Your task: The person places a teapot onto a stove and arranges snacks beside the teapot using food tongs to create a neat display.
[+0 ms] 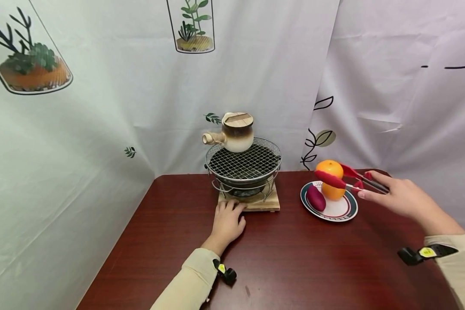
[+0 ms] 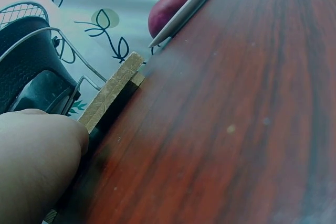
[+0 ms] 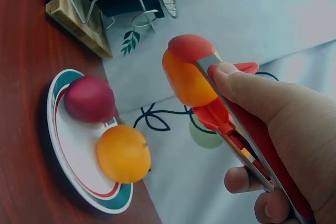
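My right hand [image 1: 407, 198] holds a pair of tongs [image 3: 252, 145] with red tips and metal arms. Between the tips is an orange [image 3: 188, 80], lifted over the plate [image 1: 335, 212]. A second orange [image 3: 123, 154] lies on that plate beside a smooth purple-red oval thing [image 1: 316, 198], perhaps a sweet potato. My left hand [image 1: 226, 226] rests its fingers on the front left edge of a wooden board [image 1: 273, 202]. On this board stands a round grill [image 1: 252, 161] with a black mesh top. In the left wrist view the hand hides part of the board.
A brown and cream side-handled pot [image 1: 238, 135] with a wooden lid sits towards the back of the grill mesh. The dark red table [image 1: 294, 267] stretches in front of the board and plate. A printed white curtain [image 1: 275, 77] hangs behind.
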Motion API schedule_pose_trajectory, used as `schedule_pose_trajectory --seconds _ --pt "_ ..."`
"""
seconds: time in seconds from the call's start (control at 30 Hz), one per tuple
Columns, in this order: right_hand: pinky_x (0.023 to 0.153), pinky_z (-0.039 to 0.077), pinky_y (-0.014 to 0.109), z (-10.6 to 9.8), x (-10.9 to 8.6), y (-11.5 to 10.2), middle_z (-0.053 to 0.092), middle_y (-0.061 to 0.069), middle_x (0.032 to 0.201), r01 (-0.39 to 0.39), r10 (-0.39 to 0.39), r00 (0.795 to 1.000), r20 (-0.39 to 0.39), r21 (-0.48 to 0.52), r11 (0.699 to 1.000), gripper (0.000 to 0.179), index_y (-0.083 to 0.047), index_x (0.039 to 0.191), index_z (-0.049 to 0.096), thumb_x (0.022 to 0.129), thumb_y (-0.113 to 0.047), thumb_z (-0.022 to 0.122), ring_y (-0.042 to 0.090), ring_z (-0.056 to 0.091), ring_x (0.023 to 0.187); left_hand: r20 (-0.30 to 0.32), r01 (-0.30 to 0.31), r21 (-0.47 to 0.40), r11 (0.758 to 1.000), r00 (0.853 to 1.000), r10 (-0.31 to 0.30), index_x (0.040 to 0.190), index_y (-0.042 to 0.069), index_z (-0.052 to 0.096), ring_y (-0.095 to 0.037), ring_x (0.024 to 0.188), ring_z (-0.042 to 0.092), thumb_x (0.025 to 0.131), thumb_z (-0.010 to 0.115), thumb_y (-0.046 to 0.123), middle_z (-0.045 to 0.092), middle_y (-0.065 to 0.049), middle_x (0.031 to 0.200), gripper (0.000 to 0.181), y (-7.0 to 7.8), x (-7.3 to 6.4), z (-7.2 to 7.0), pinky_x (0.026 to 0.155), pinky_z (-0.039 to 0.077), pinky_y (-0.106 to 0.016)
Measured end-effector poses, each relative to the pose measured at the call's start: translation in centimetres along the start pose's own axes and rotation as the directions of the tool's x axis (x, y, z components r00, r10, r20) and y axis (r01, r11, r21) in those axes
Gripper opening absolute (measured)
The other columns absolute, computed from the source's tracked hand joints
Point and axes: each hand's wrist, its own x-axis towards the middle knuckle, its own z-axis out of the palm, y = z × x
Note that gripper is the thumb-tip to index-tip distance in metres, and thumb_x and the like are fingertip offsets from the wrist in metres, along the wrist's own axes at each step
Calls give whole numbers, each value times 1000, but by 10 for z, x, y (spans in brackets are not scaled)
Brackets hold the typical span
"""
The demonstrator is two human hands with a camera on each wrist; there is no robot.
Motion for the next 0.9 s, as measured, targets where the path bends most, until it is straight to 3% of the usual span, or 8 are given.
schedule_pose_trajectory --seconds 0.6,0.9 --pt "80 46 66 -12 16 -19 54 42 124 23 -23 1000 -17 6 1000 90 -1 152 39 91 -63 62 56 54 105 15 9 -7 1000 1000 -9 121 23 70 -35 111 51 86 70 20 61 -8 124 35 1 0 -1 100 39 -56" --pt "74 48 59 -15 21 -24 59 38 115 21 -21 1000 -15 8 1000 90 -4 152 39 90 -64 62 50 56 98 50 7 22 1000 999 -8 125 24 68 -34 111 50 87 76 38 58 -8 125 41 0 1 1 100 39 -56"
